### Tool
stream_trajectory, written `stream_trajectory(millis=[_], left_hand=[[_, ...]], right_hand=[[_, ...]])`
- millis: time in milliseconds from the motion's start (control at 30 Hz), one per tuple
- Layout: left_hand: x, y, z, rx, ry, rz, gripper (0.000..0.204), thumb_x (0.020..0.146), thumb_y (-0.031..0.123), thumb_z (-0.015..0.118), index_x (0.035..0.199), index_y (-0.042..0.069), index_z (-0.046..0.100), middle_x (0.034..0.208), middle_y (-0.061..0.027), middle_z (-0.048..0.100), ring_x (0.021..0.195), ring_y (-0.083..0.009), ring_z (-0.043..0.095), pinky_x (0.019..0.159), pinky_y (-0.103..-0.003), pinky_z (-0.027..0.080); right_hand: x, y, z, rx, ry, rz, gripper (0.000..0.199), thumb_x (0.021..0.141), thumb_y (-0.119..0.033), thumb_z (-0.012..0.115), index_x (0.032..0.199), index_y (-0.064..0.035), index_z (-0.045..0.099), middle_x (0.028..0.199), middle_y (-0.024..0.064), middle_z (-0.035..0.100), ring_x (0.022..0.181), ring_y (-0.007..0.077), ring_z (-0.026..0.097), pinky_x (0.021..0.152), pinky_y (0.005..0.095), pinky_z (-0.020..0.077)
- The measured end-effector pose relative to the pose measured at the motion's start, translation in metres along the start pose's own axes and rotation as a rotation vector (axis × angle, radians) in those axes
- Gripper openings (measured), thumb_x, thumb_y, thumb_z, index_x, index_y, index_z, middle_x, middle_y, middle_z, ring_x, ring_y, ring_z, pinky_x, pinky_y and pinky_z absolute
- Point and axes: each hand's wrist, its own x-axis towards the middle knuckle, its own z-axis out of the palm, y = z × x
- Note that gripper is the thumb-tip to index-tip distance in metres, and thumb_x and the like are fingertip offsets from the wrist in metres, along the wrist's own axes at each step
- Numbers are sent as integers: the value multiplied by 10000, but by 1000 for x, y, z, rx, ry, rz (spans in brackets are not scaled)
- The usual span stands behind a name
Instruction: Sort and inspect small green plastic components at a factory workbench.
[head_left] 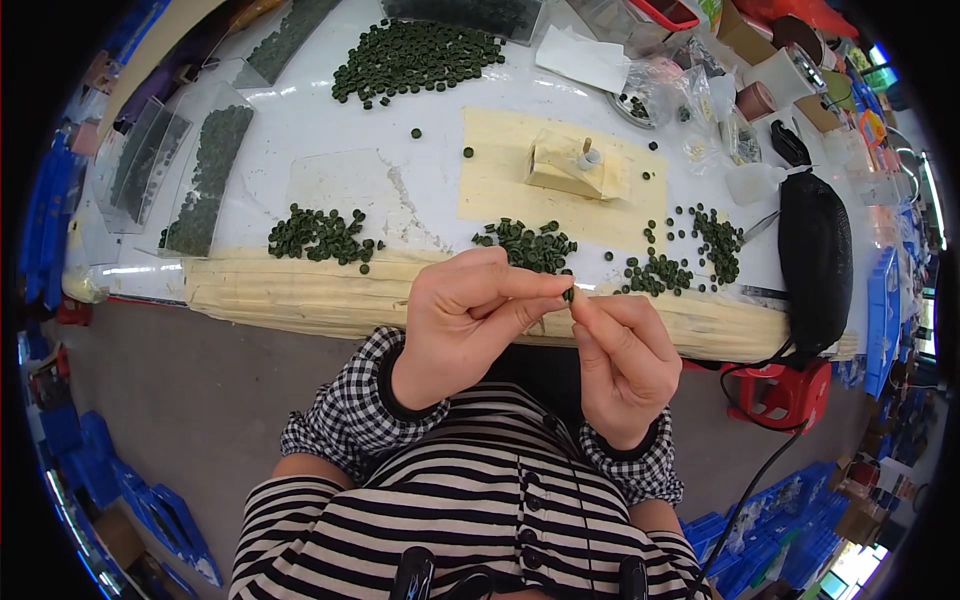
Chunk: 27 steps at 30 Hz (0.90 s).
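Over the padded front edge of the table, my left hand and my right hand meet at their fingertips. Between them is a small dark green round piece, pinched by thumb and forefinger on both sides and partly covered. Just beyond the fingers lies a pile of similar green pieces. Looser groups of green pieces spread to the right of my right hand, and another pile sits to the left. Behind, a tape-covered block with a short upright peg rests on a beige sheet.
A larger heap of green pieces lies at the back. Clear trays of pieces stand at the left. A long black padded object with a cable is at the right, above a red stool. White tissue and bags crowd the back right.
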Motion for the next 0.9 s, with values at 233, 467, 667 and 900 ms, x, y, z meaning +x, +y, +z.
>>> stream_trajectory(millis=[233,467,667,900], left_hand=[[2,1,1,21,6,47,233,754,9,739,975,85,733,555,27,403,517,-71,330,470,-233,256],[2,0,-1,53,-2,22,233,745,-20,732,960,68,732,559,40,399,520,-64,329,475,-228,242],[9,3,-10,299,4,-16,179,787,7,696,962,42,710,574,-14,456,509,-87,370,465,-250,286],[14,3,-15,117,50,-164,142,878,37,606,1006,-18,635,628,-10,451,554,-99,406,523,-247,346]], right_hand=[[-2,1,1,8,18,8,278,786,100,643,1044,5,684,859,96,632,712,161,566,636,234,448],[-1,3,3,17,24,5,316,744,82,685,1048,-2,688,835,91,624,702,184,586,608,261,472],[5,25,-9,-259,122,63,242,735,52,697,969,-9,694,829,88,608,753,225,556,670,307,449],[17,37,-13,-539,48,15,128,737,-1,704,855,-39,673,807,46,592,795,233,509,708,337,406]])
